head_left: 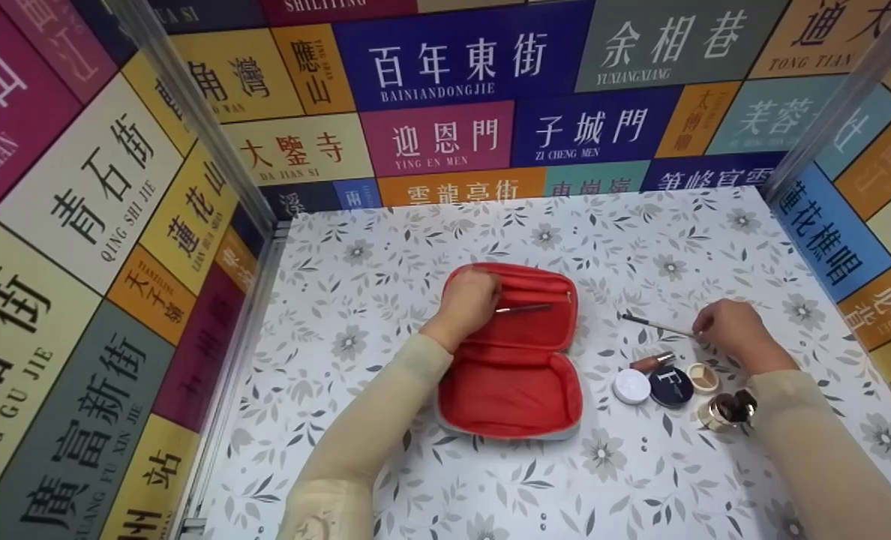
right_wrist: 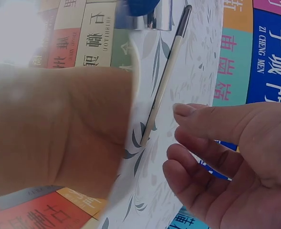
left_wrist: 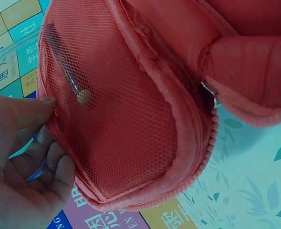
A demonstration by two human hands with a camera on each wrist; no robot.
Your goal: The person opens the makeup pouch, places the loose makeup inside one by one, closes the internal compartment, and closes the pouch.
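A red-lined cosmetic bag (head_left: 509,397) lies unzipped and spread wide, its lid toward the back. My left hand (head_left: 469,300) pinches the edge of the lid's mesh pocket (left_wrist: 126,138) between thumb and fingers (left_wrist: 35,110). Behind the mesh shows a dark, slim stick-like item (left_wrist: 66,67) with a pale round tip. On the right, a makeup brush (head_left: 652,323) with a pale handle and dark tip lies on the table. My right hand (head_left: 738,334) is beside its handle end; in the right wrist view the loosely curled fingers (right_wrist: 188,174) are apart from the brush and hold nothing.
Right of the bag sit a white round jar (head_left: 631,387), a dark round compact (head_left: 671,386), a small palette (head_left: 703,378), a brown tube (head_left: 649,363) and a gold-and-dark item (head_left: 723,411) near the right sleeve. Printed panels (head_left: 445,142) wall the floral table (head_left: 385,285).
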